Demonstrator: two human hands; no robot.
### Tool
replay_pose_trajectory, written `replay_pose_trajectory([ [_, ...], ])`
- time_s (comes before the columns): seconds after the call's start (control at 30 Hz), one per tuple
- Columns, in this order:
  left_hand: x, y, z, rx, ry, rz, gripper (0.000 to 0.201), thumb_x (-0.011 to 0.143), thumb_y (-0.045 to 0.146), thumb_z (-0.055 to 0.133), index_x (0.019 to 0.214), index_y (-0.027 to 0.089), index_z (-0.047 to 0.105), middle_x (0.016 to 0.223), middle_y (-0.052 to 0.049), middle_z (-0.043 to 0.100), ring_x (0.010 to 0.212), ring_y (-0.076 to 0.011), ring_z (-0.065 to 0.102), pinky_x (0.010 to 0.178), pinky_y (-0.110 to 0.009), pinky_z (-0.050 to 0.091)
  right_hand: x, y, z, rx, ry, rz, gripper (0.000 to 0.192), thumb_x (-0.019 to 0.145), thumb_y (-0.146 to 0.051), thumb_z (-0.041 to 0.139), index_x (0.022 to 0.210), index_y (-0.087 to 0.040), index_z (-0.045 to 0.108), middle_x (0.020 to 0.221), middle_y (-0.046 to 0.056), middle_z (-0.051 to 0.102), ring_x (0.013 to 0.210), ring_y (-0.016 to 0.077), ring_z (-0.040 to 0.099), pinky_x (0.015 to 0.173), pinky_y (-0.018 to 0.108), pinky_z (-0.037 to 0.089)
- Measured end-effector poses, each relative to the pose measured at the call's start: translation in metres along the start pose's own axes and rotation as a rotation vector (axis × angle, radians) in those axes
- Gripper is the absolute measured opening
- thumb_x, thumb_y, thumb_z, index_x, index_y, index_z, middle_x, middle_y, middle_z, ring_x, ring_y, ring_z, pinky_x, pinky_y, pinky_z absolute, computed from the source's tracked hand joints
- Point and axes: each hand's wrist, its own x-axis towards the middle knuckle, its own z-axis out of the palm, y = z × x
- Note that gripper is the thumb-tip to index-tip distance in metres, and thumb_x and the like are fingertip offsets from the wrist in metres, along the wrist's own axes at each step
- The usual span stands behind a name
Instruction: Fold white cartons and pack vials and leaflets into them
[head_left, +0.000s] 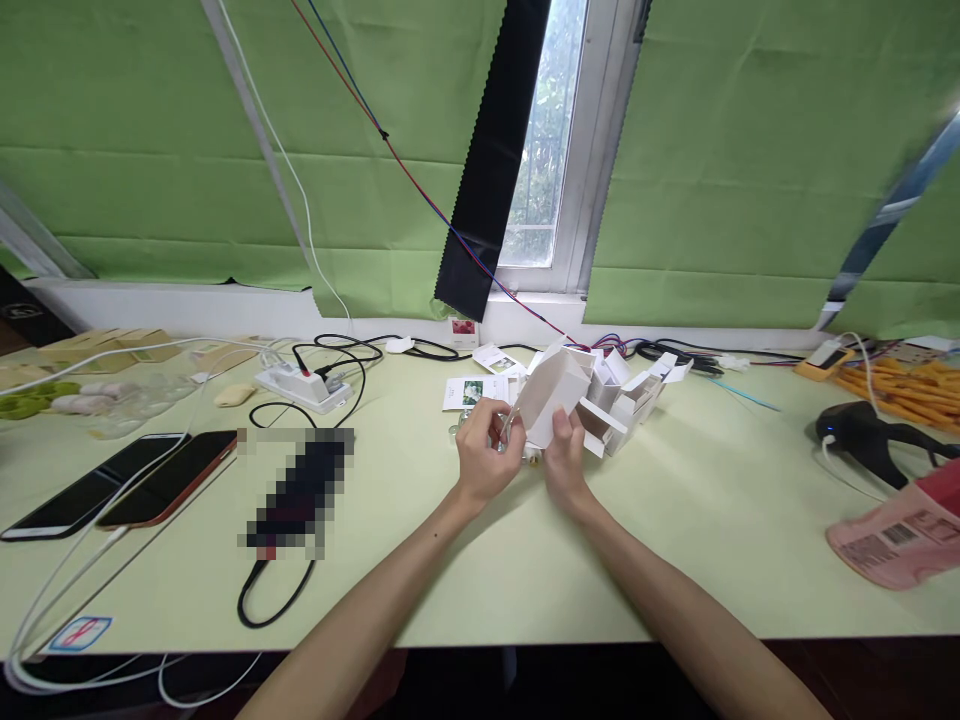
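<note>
In the head view, both hands meet over the middle of the pale green surface (675, 560), the left hand (486, 455) curled around something small and clear that is too blurred to name, its fingers touching the lower flap of a white carton (551, 395), while the right hand (566, 462) pinches that carton's lower edge from the other side. The carton is tilted, held just above the surface, with more open white cartons (630, 395) just behind it and two phones (127, 485) well apart to the left

phones (120, 487) left, boxes (626, 395) behind — scanner (870, 432) right
</note>
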Motion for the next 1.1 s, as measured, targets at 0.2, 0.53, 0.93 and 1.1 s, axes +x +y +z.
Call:
replay_pose_trajectory([
  [0.2,-0.0003,-0.0017,0.0006,-0.012,0.021,0.050,0.011,0.083,0.015,0.062,0.082,0.020,0.053,0.065,0.005,0.047,0.050,-0.0071,0.042,0.050,-0.021,0.037,0.0010,0.0008,-0.0003,0.015,0.001,-0.002,0.044,0.087,-0.058,0.057,0.111,-0.022,0.063,0.107,0.008,0.071,0.095,0.0252,0.066,0.085,0.039,0.053],
  [0.53,0.0004,-0.0003,0.0005,-0.009,0.026,0.056,0.011,0.083,0.015,0.062,0.082,0.020,0.053,0.066,0.005,0.048,0.050,-0.0067,0.042,0.050,-0.021,0.037,0.0007,-0.0020,0.0017,0.029,0.019,0.017,0.046,0.085,-0.059,0.059,0.111,-0.021,0.064,0.103,0.006,0.071,0.090,0.0234,0.066,0.079,0.036,0.052],
  [0.93,0.0025,0.0024,-0.0006,0.003,0.015,0.100,0.008,0.086,0.015,0.059,0.093,0.019,0.062,0.073,0.002,0.055,0.052,-0.0065,0.042,0.050,-0.021,0.037,0.0015,-0.0002,0.0005,0.035,0.007,-0.011,0.045,0.088,-0.057,0.058,0.115,-0.021,0.065,0.106,0.007,0.071,0.092,0.0237,0.066,0.082,0.036,0.053],
  [1.1,0.0017,0.0020,-0.0018,0.002,-0.040,0.095,0.024,0.089,0.014,0.054,0.109,0.020,0.065,0.084,-0.001,0.060,0.053,-0.0067,0.043,0.049,-0.021,0.038,0.0012,-0.0008,0.0010,0.013,0.012,-0.003,0.051,0.088,-0.058,0.056,0.120,-0.020,0.063,0.104,0.008,0.071,0.091,0.0240,0.066,0.081,0.037,0.053],
])
